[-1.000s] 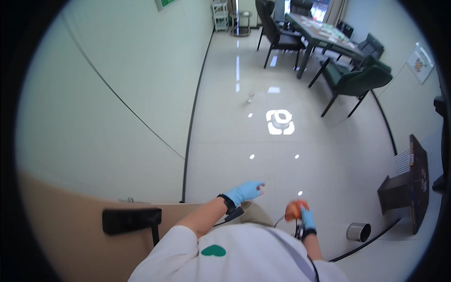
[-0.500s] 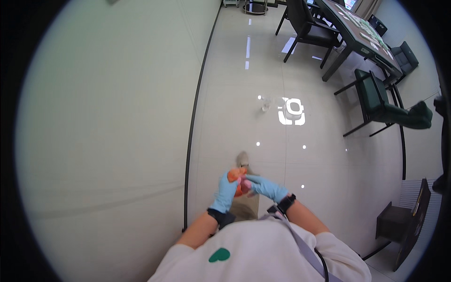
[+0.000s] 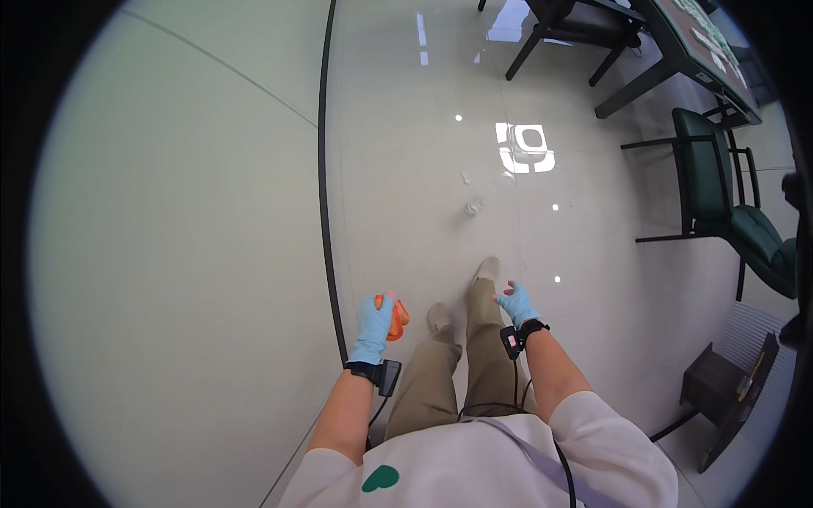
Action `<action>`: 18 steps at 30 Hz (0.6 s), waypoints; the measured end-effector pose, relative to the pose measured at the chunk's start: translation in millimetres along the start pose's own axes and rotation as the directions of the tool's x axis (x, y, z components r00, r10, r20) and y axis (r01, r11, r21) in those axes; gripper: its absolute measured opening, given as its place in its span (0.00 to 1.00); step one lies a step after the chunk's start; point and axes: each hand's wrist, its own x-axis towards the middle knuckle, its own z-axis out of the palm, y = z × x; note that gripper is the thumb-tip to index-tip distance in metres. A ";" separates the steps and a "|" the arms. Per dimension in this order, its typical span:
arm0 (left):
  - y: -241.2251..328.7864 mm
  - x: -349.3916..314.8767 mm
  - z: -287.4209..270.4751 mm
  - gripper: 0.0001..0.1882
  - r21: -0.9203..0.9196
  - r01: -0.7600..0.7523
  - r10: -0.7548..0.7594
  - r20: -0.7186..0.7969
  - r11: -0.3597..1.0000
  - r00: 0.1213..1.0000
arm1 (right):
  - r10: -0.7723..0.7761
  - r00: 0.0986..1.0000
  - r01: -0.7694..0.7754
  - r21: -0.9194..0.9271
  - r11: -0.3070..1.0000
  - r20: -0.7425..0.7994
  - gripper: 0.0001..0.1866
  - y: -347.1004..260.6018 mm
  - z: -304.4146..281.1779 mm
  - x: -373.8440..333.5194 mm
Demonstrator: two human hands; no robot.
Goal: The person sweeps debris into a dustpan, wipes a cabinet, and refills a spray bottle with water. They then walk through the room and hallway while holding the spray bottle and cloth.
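My left hand (image 3: 373, 328), in a light blue glove with bare fingertips, is closed around an orange, folded, soft-looking thing (image 3: 396, 320). Part of that thing sticks out on the right of the fingers; its exact kind cannot be made out. My right hand (image 3: 515, 303), gloved the same way, is held apart on the right with fingers spread and nothing in it. Ahead of my feet a small crumpled whitish piece (image 3: 472, 207) lies on the floor, with a smaller pale scrap (image 3: 465, 179) just beyond it.
A pale wall (image 3: 186, 220) with a black baseboard (image 3: 324, 169) runs along my left. On the right stand a green chair (image 3: 703, 178), a dark table (image 3: 690, 51) and a dark chair (image 3: 584, 25). Lower right is a brown stand (image 3: 720, 398). The tiled floor (image 3: 406, 229) is glossy.
My hands, together at the orange thing before, have come apart; the left keeps it and the right has moved away. I have stepped forward, and the crumpled piece is closer.
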 end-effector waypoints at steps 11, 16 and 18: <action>70.1 317.3 134.7 0.17 0.640 -0.462 0.178 0.458 0.614 0.871 | -0.240 0.961 0.228 -0.098 0.969 -0.138 0.60 -30.2 28.4 221.1; 80.6 465.3 285.8 0.35 0.624 -0.653 0.286 0.592 0.428 0.753 | -0.402 0.891 0.402 -0.046 0.915 -0.209 0.58 3.9 61.8 342.8; 83.1 501.7 340.3 0.38 0.549 -0.779 0.435 0.648 0.301 0.625 | -0.433 0.885 0.438 -0.008 0.899 -0.172 0.57 18.8 73.1 383.2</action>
